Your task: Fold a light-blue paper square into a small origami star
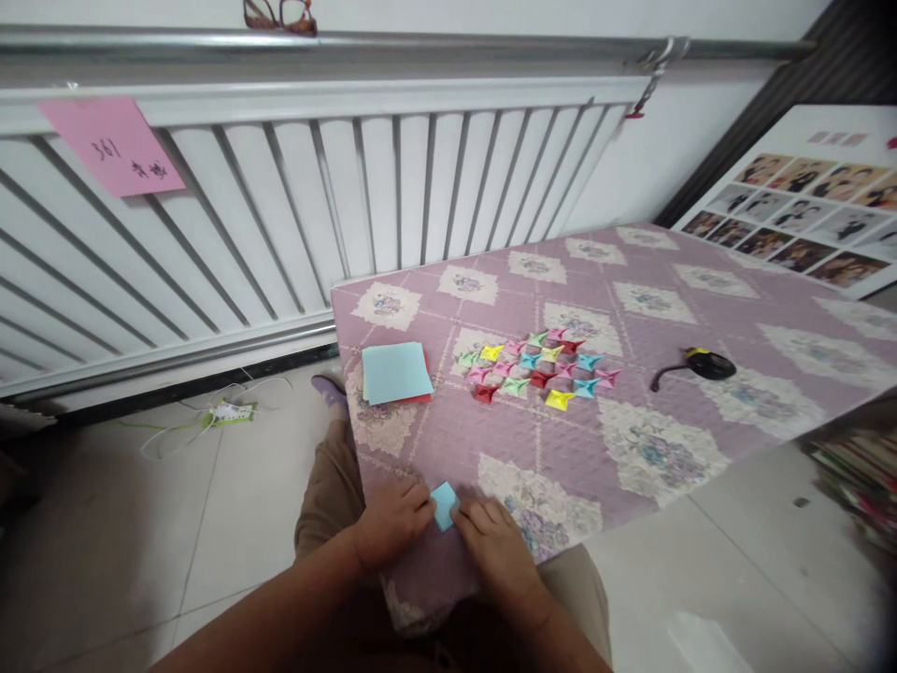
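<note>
Pinching a small folded blue paper [444, 506] between left hand [390, 520] and right hand [496, 547], fingers closed on it, on a quilted table cover [631, 467], folded paper stars [539, 366] beyond.

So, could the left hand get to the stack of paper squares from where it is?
Probably yes: the left hand pinches the small blue folded paper, and only bare tablecloth lies between it and the stack.
</note>
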Demonstrator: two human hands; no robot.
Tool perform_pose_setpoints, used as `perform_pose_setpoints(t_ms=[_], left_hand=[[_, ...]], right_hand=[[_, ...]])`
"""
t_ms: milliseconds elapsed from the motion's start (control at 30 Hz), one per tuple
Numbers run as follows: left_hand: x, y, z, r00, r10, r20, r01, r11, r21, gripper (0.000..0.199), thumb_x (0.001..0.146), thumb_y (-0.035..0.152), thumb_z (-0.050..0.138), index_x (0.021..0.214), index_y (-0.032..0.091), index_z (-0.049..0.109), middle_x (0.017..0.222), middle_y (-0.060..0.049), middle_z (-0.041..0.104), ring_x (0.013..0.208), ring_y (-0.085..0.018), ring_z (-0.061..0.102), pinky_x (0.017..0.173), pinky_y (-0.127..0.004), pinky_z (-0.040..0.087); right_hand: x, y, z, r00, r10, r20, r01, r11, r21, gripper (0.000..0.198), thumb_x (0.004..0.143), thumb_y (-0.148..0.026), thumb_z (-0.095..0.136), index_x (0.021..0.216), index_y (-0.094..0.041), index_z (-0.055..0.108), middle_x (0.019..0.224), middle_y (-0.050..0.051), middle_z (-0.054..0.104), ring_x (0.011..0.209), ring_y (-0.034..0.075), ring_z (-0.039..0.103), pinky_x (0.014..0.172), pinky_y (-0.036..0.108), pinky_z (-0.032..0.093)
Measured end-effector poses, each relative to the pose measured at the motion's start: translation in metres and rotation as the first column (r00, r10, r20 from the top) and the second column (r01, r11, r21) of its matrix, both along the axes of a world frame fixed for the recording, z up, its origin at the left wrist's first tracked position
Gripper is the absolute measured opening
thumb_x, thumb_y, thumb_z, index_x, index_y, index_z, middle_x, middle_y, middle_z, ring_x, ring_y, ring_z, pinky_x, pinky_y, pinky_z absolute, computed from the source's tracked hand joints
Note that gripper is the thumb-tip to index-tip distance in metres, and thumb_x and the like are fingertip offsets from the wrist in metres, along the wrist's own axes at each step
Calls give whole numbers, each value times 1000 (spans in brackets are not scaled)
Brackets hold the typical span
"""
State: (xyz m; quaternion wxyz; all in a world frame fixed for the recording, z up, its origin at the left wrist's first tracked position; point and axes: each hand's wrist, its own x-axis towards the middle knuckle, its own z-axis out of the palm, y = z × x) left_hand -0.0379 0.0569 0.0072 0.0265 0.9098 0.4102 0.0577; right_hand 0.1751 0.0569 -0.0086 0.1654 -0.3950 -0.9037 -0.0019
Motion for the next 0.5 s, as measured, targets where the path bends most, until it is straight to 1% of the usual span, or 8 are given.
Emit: perform_pose_setpoints(t_ms=[100, 167, 267, 367, 500], left_hand=[[3, -7, 4, 1000, 11, -2, -11, 1000, -1, 17, 96, 19, 41, 100, 15, 56, 95, -7, 56, 87, -20, 52, 73, -32, 46], [5, -10, 6, 1000, 25, -10, -25, 1000, -2, 17, 96, 19, 41, 103, 14, 56, 97, -8, 56, 91, -20, 52, 75, -32, 46], [8, -12, 7, 1000, 12, -13, -12, 1000, 24, 21, 97, 21, 40, 111, 15, 54, 99, -8, 57, 96, -21, 52, 79, -32, 46], [8, -15, 4, 1000, -18, -14, 19, 999, 51, 25, 97, 23, 39, 117, 15, 52, 101, -8, 57, 98, -21, 52, 82, -33, 45], [6, -21, -3, 1000, 9, -10, -7, 995, 99, 30, 96, 25, 42, 123, 14, 49, 106, -8, 57, 102, -23, 51, 84, -34, 44]], right_hand=[[-1, -7, -5, 998, -58, 19, 58, 998, 13, 25, 84, -16, 59, 108, -23, 63, 103, 3, 65, 97, 20, 53, 97, 37, 30], [-1, -9, -8, 997, -70, 31, 70, 997, 14, 26, 84, -16, 60, 108, -23, 63, 102, 3, 66, 98, 20, 54, 97, 37, 29], [-1, -8, -11, 996, -73, 42, 72, 997, 13, 26, 84, -17, 59, 109, -25, 64, 101, 2, 67, 99, 20, 54, 98, 37, 29], [1, -7, -11, 996, -78, 39, 78, 997, 5, 27, 85, -17, 57, 110, -26, 63, 102, 2, 67, 100, 19, 54, 99, 37, 29], [0, -10, -6, 994, -105, 27, 106, 994, -9, 28, 85, -15, 56, 110, -26, 63, 103, 1, 67, 100, 19, 55, 99, 37, 30]])
